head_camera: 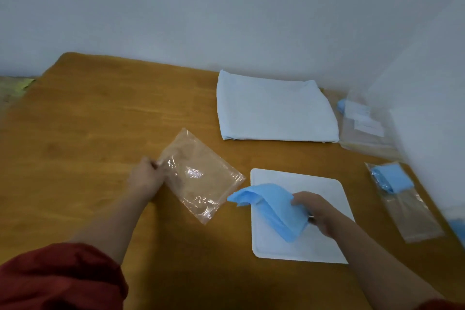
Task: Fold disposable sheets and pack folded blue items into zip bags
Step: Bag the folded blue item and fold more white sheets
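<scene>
- Your left hand pinched the zip bag at its left edge; the bag lay on the table.
- Your right hand gripped the folded blue item (over the white tray); its free corner pointed left, just beside the bag's right corner.

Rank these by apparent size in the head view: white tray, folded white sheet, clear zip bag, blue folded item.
1. white tray and folded white sheet: about alike; the tray is nearer, so they are unranked.
2. clear zip bag.
3. blue folded item.
</scene>
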